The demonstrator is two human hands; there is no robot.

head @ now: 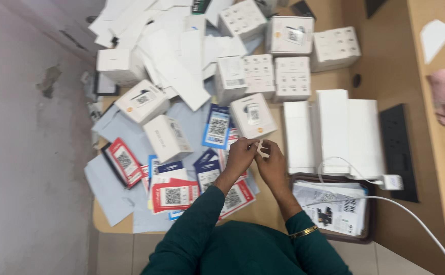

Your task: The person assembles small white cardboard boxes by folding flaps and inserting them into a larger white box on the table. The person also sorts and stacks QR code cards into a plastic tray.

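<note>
Small white item (261, 148) pinched between left hand (241, 155) and right hand (272, 162) above scattered cards (217, 127) and white boxes (253, 115).

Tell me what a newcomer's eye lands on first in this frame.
The left hand and right hand meet over a small white piece at the table's middle. Behind them lies a heap of white boxes; coded cards fan out at the left.

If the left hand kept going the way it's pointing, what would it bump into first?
Probably the small white piece pinched between both hands; the left hand points up and right at it. Beyond that sits a white box, though depth is unclear.
</note>
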